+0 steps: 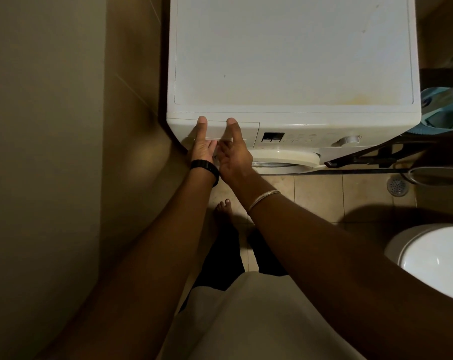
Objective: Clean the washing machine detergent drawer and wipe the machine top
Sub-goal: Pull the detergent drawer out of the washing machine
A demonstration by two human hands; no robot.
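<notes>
Head view: both hands grip the white plastic detergent drawer front, left hand and right hand thumbs on top, fingers hooked beneath; it slides out toward the person.

Washer ahead of me, wall to its left. Drawer at front upper left, dial far right. Toilet at my right, floor drain beyond it.
</notes>
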